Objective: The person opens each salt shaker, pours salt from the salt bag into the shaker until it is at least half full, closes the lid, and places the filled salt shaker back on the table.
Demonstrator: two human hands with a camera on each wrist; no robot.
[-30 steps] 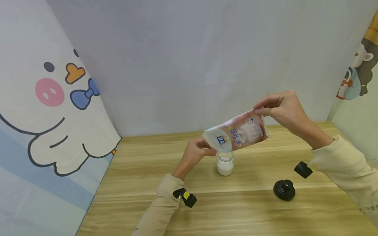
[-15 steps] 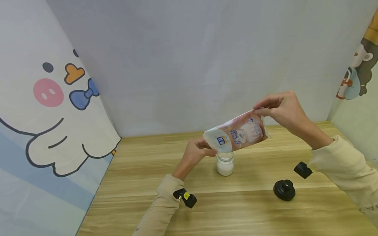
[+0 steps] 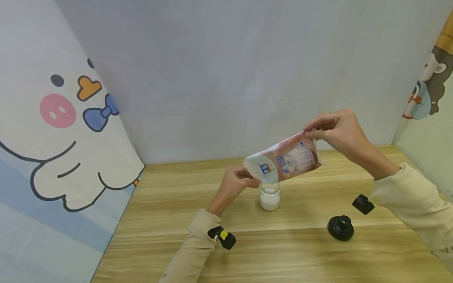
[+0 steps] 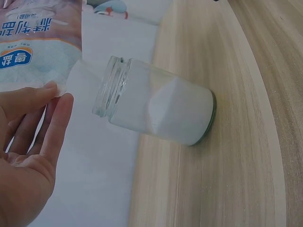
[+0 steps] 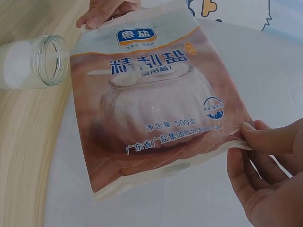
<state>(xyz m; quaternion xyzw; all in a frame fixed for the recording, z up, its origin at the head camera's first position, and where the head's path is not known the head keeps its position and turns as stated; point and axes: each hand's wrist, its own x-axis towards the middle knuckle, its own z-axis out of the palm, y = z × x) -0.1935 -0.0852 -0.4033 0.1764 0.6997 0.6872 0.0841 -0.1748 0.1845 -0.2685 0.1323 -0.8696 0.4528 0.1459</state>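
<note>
A pink-and-white bag of salt (image 3: 283,159) hangs tilted over a glass jar (image 3: 270,201), its left end lower. My left hand (image 3: 235,182) pinches the bag's lower corner between thumb and fingers, right by the jar's mouth. Up at the opposite end, my right hand (image 3: 341,131) pinches a top corner. In the left wrist view, a faint white stream runs from the bag's edge to the open mouth of the jar (image 4: 142,106). White salt (image 4: 173,109) is heaped inside it. The right wrist view shows the printed front of the bag (image 5: 156,104).
On the wooden table (image 3: 170,204), a black round lid (image 3: 341,228) with a knob lies right of the jar. A pale cloth backdrop (image 3: 230,78) rises behind the table, with cartoon-printed panels at both sides. Each sleeve carries a small black camera.
Both hands and the salt bag stay almost still over the jar; the bag's left end dips very slightly. The jar and lid have not moved.
</note>
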